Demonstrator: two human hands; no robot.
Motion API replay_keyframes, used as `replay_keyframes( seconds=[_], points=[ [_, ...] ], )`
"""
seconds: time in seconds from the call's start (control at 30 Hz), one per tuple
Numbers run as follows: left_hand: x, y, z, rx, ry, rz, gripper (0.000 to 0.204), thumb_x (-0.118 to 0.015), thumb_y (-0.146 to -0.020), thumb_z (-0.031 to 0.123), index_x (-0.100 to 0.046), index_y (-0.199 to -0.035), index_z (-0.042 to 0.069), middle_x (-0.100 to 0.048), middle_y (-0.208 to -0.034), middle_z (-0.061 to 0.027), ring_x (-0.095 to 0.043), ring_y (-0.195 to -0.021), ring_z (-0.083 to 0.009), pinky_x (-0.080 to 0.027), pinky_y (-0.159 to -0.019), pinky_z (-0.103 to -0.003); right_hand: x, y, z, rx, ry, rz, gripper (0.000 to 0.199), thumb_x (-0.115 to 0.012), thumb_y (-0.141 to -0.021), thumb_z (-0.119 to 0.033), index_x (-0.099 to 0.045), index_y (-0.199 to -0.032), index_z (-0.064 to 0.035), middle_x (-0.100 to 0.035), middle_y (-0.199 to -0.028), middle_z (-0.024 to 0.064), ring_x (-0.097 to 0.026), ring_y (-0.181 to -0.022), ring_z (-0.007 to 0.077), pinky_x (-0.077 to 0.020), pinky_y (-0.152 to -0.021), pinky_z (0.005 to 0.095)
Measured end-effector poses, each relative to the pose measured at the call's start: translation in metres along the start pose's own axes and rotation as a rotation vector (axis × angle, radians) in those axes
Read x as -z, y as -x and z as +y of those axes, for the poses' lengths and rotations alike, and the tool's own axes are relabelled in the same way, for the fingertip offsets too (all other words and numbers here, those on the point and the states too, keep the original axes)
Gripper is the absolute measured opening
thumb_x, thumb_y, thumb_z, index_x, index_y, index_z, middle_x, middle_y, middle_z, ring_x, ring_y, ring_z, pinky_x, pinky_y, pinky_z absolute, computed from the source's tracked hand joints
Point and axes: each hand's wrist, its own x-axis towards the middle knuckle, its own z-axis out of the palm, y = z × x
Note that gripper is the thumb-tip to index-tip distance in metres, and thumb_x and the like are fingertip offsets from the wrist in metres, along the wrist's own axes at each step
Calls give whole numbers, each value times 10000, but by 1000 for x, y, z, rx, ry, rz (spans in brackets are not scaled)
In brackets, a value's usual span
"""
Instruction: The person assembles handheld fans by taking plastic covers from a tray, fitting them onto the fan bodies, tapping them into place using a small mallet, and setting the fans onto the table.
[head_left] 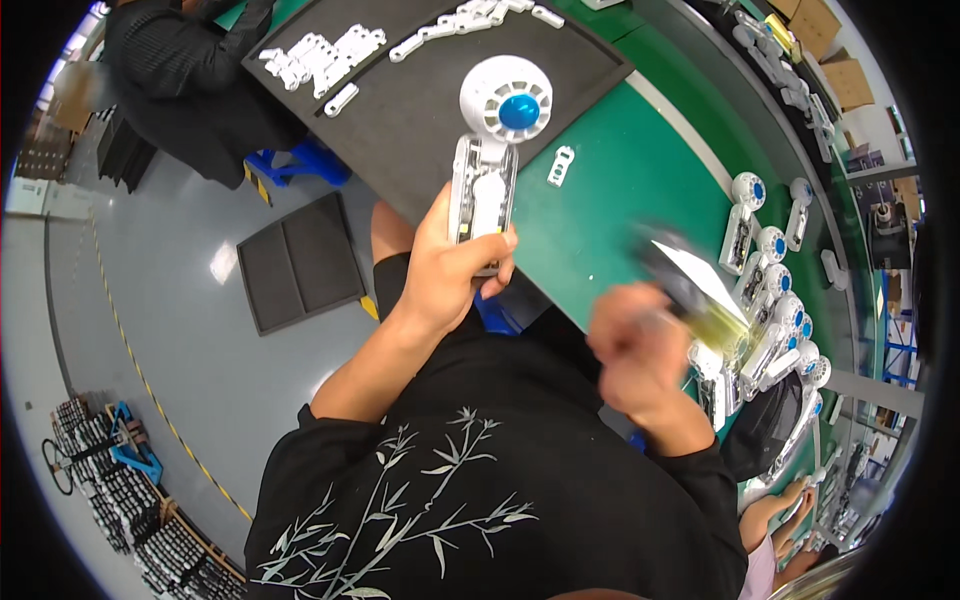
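My left hand [455,260] is closed round the handle of a white handheld fan [505,98]. Its round slotted head with a blue centre points away from me, and the handle's open side shows the parts inside. My right hand [640,345] is smeared by motion over the table's near edge. Beside its fingers is a blurred dark, white and yellowish object [695,290]; its kind and whether I hold it cannot be made out. A small white flat part [561,166] with holes lies on the green table [620,150], right of the fan.
A dark tray [400,110] on the table bears several white parts [325,58]. More white fans [775,280] crowd the right side. Another person [180,80] sits at upper left; another's hands [785,510] show at lower right. A black tray [300,262] rests on the floor.
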Motion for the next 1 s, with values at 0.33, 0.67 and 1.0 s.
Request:
replay_keyframes(
  seconds=[0.33,0.67,1.0],
  points=[
    [18,-4,-16,-69,213,-56,312,-542,-934,197,-464,-1169,7,-636,-954,-163,-625,-645,-217,-493,-549,-312,36,18,6,-315,-126,149,235,-521,-976,-251,-606,-944,-34,-602,-724,133,-589,-642,289,-456,-597,395],
    [29,-7,-49,80,184,-54,488,-402,-1001,374,-448,-1303,-5,-597,-1206,-191,-627,-949,-254,-505,-816,-373,-15,17,11,25,83,191,419,-690,-869,-245,-526,-1173,-7,-576,-1094,193,-579,-944,286,-487,-798,387],
    [20,4,-35,-100,-20,-16,676,-228,-1012,525,-362,-1397,-15,-520,-1307,-212,-554,-1137,-312,-458,-950,-431,42,-65,37,-481,-1073,425,378,-532,-938,-462,-513,-982,-87,-537,-619,19,-495,-447,120,-364,-397,230]
  ],
)
